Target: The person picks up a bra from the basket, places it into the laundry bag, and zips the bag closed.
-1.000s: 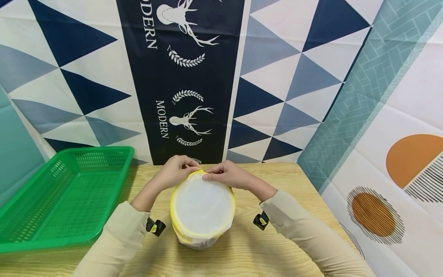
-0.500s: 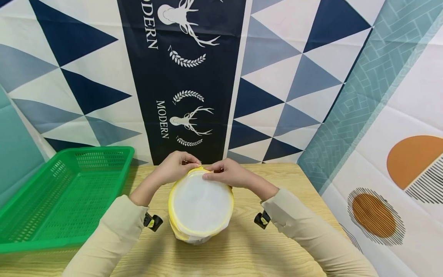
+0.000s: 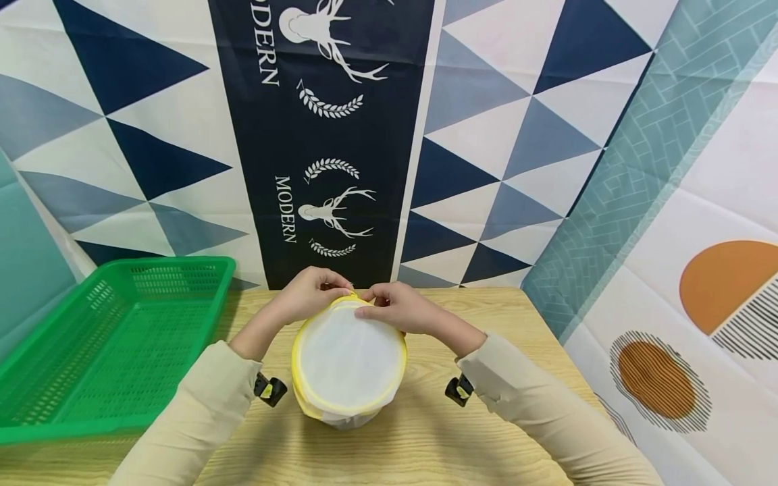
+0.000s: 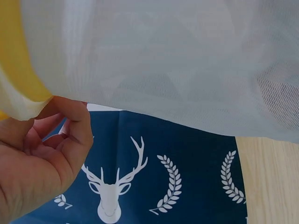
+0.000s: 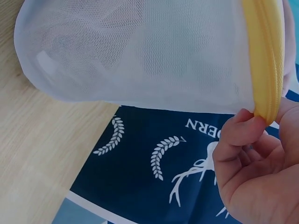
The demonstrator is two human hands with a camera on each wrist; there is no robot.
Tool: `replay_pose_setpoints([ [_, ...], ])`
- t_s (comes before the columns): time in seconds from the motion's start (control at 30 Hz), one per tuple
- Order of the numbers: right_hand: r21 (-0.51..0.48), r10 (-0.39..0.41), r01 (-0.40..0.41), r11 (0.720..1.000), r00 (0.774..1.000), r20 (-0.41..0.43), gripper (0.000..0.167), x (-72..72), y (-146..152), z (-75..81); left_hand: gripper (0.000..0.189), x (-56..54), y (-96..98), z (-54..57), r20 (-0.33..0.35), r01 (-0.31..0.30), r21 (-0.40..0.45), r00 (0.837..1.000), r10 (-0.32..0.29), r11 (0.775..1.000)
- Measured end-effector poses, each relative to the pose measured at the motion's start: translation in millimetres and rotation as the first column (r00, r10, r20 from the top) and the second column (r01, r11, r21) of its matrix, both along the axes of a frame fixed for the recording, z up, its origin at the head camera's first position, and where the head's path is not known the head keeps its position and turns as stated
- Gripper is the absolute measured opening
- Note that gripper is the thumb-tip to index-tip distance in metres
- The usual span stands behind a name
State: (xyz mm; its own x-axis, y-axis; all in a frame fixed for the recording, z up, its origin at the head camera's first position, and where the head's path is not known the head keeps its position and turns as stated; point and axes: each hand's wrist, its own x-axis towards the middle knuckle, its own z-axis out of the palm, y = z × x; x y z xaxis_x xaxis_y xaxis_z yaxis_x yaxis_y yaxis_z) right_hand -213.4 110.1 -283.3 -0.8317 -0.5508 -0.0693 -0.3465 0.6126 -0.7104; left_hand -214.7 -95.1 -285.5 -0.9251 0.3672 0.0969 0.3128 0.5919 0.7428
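Note:
A white mesh laundry bag (image 3: 352, 358), round-topped with yellow zip trim (image 5: 266, 56), is held above the wooden table. My left hand (image 3: 311, 295) pinches the far edge of its yellow rim between thumb and fingers; the left wrist view shows this hand (image 4: 51, 144) at the trim's corner. Just to the right, my right hand (image 3: 398, 308) grips the same rim, thumb lying over the white top. In the right wrist view the right hand (image 5: 257, 163) has the yellow band between thumb and curled fingers. Any zip pull is too small or covered to make out.
A green plastic basket (image 3: 121, 351) with perforated sides stands on the left of the wooden table (image 3: 474, 418). Behind the table hangs a patterned cloth (image 3: 328, 148) with deer heads and triangles. Another printed cloth (image 3: 687, 304) borders the right side.
The bag has shifted slightly left and its lower side has swung up a little. My left hand rose slightly early on. Both hands keep their hold on the rim.

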Motion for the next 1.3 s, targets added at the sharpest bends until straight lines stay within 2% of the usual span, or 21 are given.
replay_pose_setpoints([
  [0.23, -0.014, -0.014, 0.013, 1.000, 1.000, -0.005, 0.020, -2.9, -0.2, -7.2, 0.015, -2.7, 0.4, -4.6, -0.011, 0.002, -0.004, 1.000, -0.002, 1.000],
  [0.73, -0.013, -0.014, 0.013, 1.000, 0.999, -0.041, 0.021, -1.3, 2.6, -11.5, 0.013, -4.1, 0.2, -8.4, -0.010, -0.006, -0.016, 1.000, 0.006, 1.000],
  [1.3, -0.025, -0.069, 0.069, 0.997, 0.998, 0.004, 0.022, -3.4, 7.2, -16.3, 0.012, -3.8, -0.4, -10.3, 0.000, -0.013, -0.022, 1.000, 0.013, 1.000],
])
